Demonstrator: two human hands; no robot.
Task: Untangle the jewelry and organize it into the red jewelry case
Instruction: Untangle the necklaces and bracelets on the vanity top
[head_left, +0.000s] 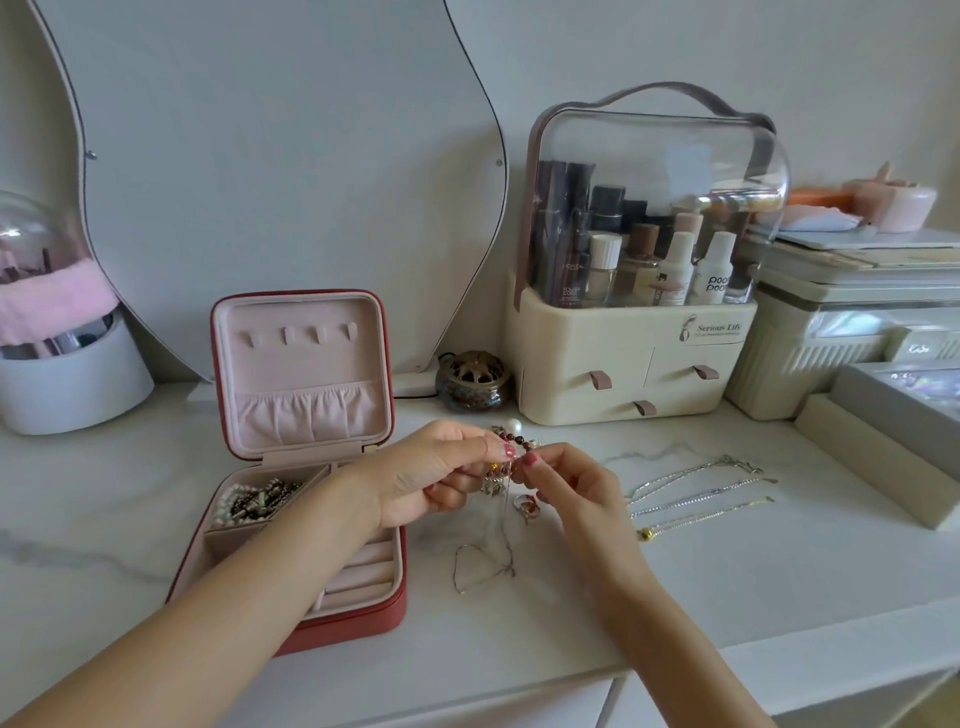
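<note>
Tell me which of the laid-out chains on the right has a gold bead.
The nearest chain, closest to the counter's front edge: a gold bead sits at its left end. The two silver chains behind it show none.
</note>
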